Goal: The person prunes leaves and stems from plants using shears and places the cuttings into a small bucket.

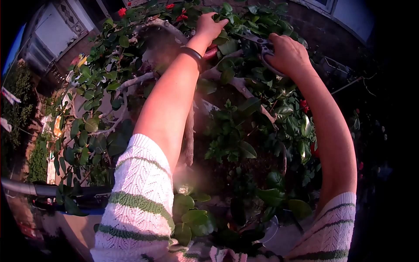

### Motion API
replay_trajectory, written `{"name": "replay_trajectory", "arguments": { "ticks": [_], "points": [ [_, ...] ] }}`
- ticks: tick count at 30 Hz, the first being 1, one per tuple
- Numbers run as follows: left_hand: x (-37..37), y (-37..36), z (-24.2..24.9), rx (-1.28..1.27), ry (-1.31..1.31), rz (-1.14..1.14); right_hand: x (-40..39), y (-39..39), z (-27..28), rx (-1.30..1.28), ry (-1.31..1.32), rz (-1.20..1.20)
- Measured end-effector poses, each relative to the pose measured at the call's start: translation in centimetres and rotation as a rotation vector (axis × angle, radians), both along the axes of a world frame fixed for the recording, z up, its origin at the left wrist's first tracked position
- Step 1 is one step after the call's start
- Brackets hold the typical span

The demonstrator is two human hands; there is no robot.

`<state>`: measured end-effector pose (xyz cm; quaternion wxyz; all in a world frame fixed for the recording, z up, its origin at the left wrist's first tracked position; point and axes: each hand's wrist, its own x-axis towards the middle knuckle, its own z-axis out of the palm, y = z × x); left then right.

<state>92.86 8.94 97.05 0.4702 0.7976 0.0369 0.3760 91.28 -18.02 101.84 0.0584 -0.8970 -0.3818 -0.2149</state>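
My left hand (210, 28), with a dark bangle (192, 56) on the wrist, reaches to the top of a leafy shrub. Its thumb and fingers close around green leaves (222, 37); the exact stem between them is hidden. To the right, my right hand (288, 54) grips a pair of scissors (266, 56) by the looped handles. The blades point left, among the leaves near my left hand. How far apart the blades stand I cannot make out.
Thick bare branches (238, 83) cross the shrub below my hands. Red flowers (121, 12) show at the upper left. A lower leafy plant (227, 135) grows beneath. A grey rail or rim (26, 187) runs at the left, and a brick wall (305, 19) stands behind.
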Motion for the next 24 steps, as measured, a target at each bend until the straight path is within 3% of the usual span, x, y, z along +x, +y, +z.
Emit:
{"name": "replay_trajectory", "arguments": {
  "ticks": [8, 17, 21, 24],
  "points": [
    [-0.9, -1.0, 0.7, -0.355, -0.004, -0.117, -0.6, 1.5, 0.9, -0.093, 0.036, -0.033],
    [0.5, 0.2, -0.6, 0.247, -0.043, 0.153, 0.4, 1.3, 0.2, 0.024, 0.010, 0.001],
    [-1.8, -0.2, 0.1, 0.262, 0.134, 0.081, 0.9, 0.0, 0.8, 0.121, 0.213, -0.071],
    [-3.0, -0.8, 0.6, 0.397, 0.164, 0.161, 0.9, -0.4, 1.1, 0.145, 0.190, -0.102]
  ]
}}
